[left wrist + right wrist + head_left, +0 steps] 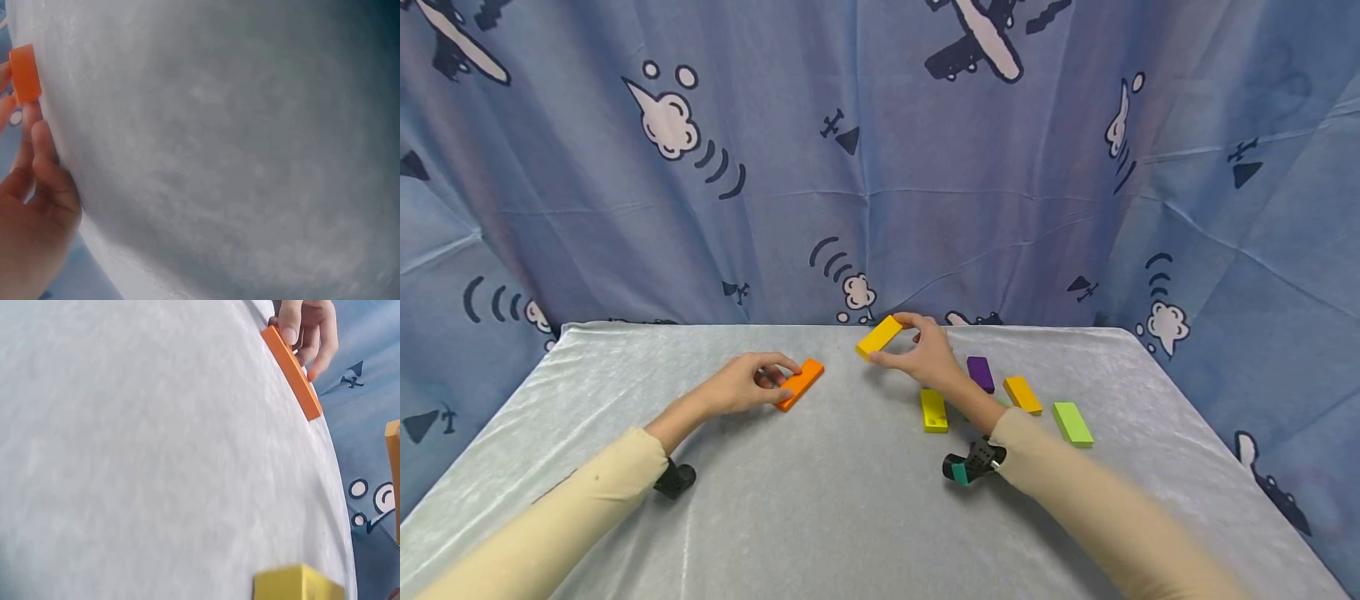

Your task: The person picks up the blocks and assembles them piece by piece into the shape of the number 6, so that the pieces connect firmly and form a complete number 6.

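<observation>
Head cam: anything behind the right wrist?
Yes: a green sliver, likely part of a block, shows at the edge of the right wrist. The rest is covered, so its full shape and anything else there can't be told.

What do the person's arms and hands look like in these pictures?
The left hand and right hand are bare. The left sleeve and right sleeve are plain pale cream. A black device shows by the left cuff; another black gadget, with a teal patch, by the right.

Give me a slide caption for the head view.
Orange rectangular block in the left hand's grip, golden-yellow block raised above pale cloth in the right hand's grip.
</observation>
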The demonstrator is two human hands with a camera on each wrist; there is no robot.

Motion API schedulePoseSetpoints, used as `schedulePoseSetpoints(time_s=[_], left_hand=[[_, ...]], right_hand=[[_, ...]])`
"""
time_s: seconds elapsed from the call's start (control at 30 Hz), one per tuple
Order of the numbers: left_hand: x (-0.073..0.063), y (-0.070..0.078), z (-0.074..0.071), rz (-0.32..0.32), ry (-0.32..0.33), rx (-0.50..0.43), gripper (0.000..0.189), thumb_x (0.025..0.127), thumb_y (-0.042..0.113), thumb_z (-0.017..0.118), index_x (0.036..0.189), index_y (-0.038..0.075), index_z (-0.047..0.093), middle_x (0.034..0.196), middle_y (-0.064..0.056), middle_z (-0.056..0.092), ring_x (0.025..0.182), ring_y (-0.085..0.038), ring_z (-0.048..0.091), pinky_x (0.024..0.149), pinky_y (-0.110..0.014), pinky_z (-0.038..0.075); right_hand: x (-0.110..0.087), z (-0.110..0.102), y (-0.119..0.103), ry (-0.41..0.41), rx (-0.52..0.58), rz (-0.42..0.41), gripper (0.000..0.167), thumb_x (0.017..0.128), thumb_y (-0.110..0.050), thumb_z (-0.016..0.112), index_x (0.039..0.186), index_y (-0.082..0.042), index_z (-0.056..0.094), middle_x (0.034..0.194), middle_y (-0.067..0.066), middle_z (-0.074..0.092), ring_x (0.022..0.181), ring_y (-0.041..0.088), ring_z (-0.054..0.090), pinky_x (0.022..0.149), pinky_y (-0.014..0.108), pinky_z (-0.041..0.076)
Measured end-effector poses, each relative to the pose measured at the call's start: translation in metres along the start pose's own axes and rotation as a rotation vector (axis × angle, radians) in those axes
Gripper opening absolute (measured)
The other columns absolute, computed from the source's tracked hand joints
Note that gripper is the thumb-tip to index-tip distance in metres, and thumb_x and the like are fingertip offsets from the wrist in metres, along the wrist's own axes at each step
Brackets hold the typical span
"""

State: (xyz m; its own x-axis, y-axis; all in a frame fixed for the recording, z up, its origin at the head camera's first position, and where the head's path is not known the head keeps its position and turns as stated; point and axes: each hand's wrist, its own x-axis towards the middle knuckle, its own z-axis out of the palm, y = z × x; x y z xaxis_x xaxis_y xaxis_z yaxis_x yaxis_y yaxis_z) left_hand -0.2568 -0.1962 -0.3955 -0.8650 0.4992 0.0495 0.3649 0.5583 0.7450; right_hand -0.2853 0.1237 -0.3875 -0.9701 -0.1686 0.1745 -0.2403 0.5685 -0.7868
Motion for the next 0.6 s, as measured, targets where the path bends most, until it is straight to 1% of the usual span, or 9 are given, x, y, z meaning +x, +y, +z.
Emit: schedulePoseSetpoints(time_s=[0.13,0.23,0.43,0.6], left_hand=[[0.000,-0.001,0.000,-0.005,-0.004,0.000,0.033,0.092,0.008,0.077,0.124,0.005,0.070,0.099,-0.007,0.069,0.086,-0.021,0.066,0.075,-0.036,0.054],[0.000,-0.001,0.000,-0.006,-0.008,0.001,0.034,0.092,0.008,0.077,0.125,0.005,0.070,0.100,-0.007,0.069,0.086,-0.021,0.066,0.075,-0.036,0.054],[0.001,-0.001,0.000,-0.001,-0.013,0.001,0.033,0.092,0.008,0.076,0.124,0.004,0.069,0.100,-0.008,0.069,0.087,-0.021,0.066,0.076,-0.036,0.054],[0.001,-0.001,0.000,-0.003,-0.013,-0.004,0.033,0.092,0.008,0.076,0.124,0.004,0.069,0.100,-0.008,0.069,0.086,-0.021,0.066,0.075,-0.036,0.054]], right_hand=[[0.000,0.008,-0.004,-0.007,0.037,0.004,0.076,0.081,-0.033,0.089,0.143,-0.007,0.055,0.138,0.012,0.051,0.115,0.033,0.045,0.091,0.044,0.041],[-0.001,0.014,-0.008,-0.012,0.053,0.025,0.076,0.081,-0.032,0.089,0.144,-0.008,0.054,0.138,0.011,0.051,0.115,0.033,0.045,0.091,0.043,0.041],[-0.003,0.026,-0.014,-0.017,0.059,0.044,0.078,0.080,-0.033,0.089,0.145,-0.008,0.053,0.139,0.010,0.052,0.116,0.033,0.046,0.092,0.043,0.043],[-0.001,0.034,-0.017,0.005,0.045,0.054,0.079,0.078,-0.033,0.091,0.144,-0.009,0.055,0.137,0.009,0.053,0.114,0.031,0.047,0.092,0.042,0.042]])
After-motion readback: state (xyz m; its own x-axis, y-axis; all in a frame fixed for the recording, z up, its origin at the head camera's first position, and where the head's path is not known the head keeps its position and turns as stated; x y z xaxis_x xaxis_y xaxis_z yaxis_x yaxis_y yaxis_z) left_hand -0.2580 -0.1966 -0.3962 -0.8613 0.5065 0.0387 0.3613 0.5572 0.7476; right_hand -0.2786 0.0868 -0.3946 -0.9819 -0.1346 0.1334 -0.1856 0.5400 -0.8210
